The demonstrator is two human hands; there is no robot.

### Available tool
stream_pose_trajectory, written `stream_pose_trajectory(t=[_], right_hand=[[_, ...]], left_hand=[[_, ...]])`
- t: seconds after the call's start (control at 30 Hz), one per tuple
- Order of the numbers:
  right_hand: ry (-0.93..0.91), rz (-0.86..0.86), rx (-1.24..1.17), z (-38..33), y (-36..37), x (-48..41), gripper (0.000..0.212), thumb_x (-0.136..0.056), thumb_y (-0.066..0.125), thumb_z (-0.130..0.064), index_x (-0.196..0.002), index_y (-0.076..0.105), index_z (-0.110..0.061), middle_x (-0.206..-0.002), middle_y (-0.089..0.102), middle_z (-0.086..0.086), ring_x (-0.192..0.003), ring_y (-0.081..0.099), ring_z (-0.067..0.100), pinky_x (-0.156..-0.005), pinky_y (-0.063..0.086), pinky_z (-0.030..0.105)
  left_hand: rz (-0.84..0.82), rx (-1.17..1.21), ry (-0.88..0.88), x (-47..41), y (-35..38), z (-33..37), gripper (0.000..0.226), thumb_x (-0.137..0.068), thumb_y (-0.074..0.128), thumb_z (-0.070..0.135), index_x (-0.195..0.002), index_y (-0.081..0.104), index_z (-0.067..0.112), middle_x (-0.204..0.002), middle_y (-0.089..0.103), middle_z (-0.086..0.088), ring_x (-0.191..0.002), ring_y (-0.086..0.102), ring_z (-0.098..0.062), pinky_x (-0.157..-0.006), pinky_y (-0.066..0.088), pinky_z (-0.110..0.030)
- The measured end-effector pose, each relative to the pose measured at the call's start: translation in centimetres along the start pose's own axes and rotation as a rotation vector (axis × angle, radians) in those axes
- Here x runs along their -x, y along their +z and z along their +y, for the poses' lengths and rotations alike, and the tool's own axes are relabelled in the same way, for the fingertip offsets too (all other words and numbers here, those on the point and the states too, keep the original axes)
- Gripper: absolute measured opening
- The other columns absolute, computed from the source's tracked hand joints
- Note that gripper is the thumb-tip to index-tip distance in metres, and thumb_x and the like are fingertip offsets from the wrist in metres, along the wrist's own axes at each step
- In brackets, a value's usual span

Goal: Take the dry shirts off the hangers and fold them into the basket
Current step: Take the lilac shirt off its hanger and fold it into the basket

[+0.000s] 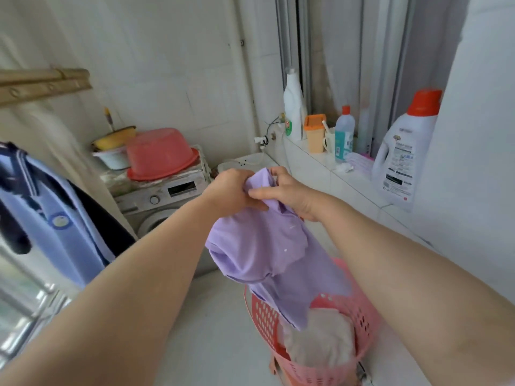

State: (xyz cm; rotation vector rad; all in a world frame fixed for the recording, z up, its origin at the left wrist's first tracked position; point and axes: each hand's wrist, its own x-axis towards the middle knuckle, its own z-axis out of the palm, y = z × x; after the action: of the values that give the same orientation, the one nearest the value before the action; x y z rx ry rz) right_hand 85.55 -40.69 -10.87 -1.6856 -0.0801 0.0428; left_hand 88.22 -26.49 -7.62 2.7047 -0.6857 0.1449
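The lilac shirt (259,252) hangs bunched from its collar end above the pink basket (263,310), its lower hem trailing down over the rim onto a pale garment (320,341) already lying inside. To fold it well, the sensible thing would be to part the two hands along the shoulder line so the cloth drops flat and the sleeves fall free, then bring the sides in and double it before lowering it, rather than letting it slump in crumpled. No hanger shows at the collar, so the folding seems to be the step in hand. The left hand (231,190) is curled round a gathered bit of fabric at the top; the right hand (289,196) pinches the same edge just beside it, thumb laid across the cloth, fingers bent over the fold. A blue shirt (55,218) hangs at the far left, so more work looks left to do
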Motion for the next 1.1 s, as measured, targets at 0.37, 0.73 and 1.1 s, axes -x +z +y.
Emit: stream_pose_trajectory(t=[0.37,0.73,1.1], right_hand=[[0.023,-0.059,0.317,1.2,2.4,-1.7,0.049,-0.068,0.081,-0.003,-0.11,0.057,-0.015,-0.102,0.066,0.0,-0.091,0.064,0.014,-0.079,0.054,0.027],[0.231,-0.082,0.665,8.6,6.8,-1.9,0.02,-0.066,0.059,-0.035,-0.066,0.046,-0.02,-0.069,0.045,-0.007,-0.073,0.044,0.014,-0.052,0.029,0.022],[0.504,0.109,0.162,6.6,4.0,0.3,0.022,-0.092,0.057,-0.025,-0.092,0.068,-0.006,-0.088,0.07,0.012,-0.08,0.065,0.026,-0.078,0.051,0.034]], left_hand=[[0.171,0.137,-0.023,-0.4,-6.7,-4.8,0.028,-0.066,0.083,0.037,-0.065,0.063,0.017,-0.074,0.067,-0.009,-0.07,0.055,-0.023,-0.069,0.05,-0.036],[0.303,0.289,-0.169,1.0,-12.5,-13.8,0.031,-0.068,0.084,0.033,-0.083,0.067,0.012,-0.08,0.064,-0.002,-0.074,0.055,-0.018,-0.073,0.044,-0.031],[0.295,0.137,-0.425,2.1,-6.7,-19.4,0.031,-0.083,0.062,0.044,-0.075,0.064,0.014,-0.073,0.063,-0.008,-0.072,0.058,-0.029,-0.058,0.039,-0.03]])
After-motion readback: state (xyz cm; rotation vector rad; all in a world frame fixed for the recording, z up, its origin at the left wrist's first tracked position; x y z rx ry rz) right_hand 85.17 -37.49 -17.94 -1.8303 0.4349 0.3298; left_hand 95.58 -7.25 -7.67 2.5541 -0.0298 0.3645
